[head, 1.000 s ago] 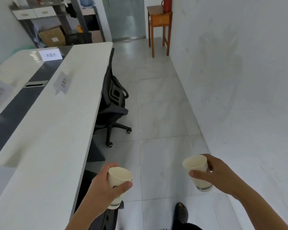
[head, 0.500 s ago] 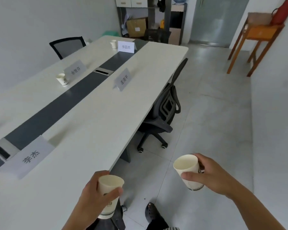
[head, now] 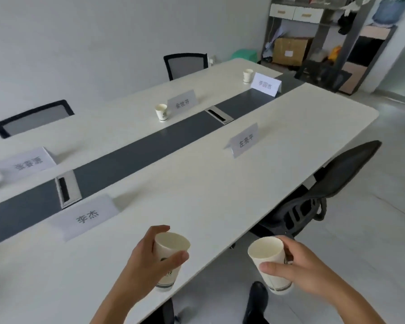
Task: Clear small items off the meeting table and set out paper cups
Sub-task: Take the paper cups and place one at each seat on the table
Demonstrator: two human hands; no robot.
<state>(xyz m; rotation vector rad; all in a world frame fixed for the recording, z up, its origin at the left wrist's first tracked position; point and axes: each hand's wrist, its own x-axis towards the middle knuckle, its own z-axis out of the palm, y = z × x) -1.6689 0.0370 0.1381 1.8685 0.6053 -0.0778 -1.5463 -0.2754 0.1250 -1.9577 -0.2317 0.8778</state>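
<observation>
My left hand grips an empty white paper cup upright above the near edge of the white meeting table. An identical second paper cup is held in my right hand, out over the floor just past the table's edge. Two more paper cups stand on the far half of the table: one next to a name card, another near the far end beside a name card.
Name cards sit at the near seats and at the far left. A dark strip with two cable hatches runs down the table's middle. A black office chair is tucked in on the right; two chairs stand along the far side.
My view has swung left from the floor and wall onto the table. Both hands still hold their cups, and the left one has come in over the table's edge.
</observation>
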